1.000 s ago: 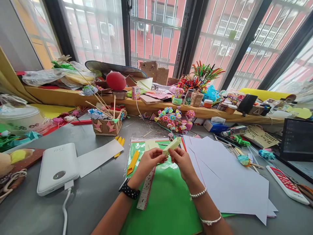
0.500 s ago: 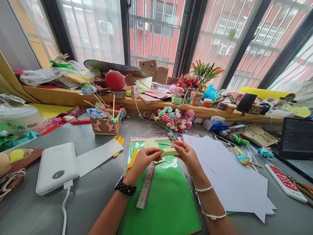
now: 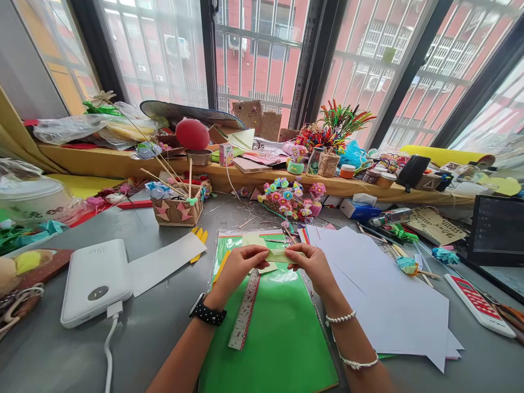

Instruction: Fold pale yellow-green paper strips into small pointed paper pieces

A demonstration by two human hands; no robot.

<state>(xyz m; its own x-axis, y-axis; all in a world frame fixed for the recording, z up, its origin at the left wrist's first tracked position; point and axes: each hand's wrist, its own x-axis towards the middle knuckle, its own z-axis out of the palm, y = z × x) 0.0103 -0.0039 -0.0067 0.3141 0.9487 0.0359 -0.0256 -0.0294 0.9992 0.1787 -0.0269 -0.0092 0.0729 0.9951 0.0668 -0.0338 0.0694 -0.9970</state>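
Both my hands pinch a small folded strip of pale yellow paper [image 3: 279, 255] just above the green sheet [image 3: 272, 338]. My left hand [image 3: 239, 266] grips its left end, fingers curled, a black dotted watch on the wrist. My right hand [image 3: 311, 264] grips the right end, with pearl bracelets on that forearm. The strip lies about level between the hands. A metal ruler [image 3: 244, 309] rests on the green sheet under my left wrist. A pale yellow scrap [image 3: 266, 268] lies beneath the strip.
White paper sheets [image 3: 388, 295] spread to the right. A white power bank [image 3: 96, 280] with cable lies at the left beside a white card. A cardboard basket of sticks [image 3: 178, 210], paper flowers [image 3: 290, 199], a red-white calculator [image 3: 478, 313] and a cluttered sill [image 3: 229, 177] surround the grey desk.
The paper strip, held tilted up a second ago, has been lowered and turned level. Both hands have moved down toward the green sheet and keep pinching the strip's ends.
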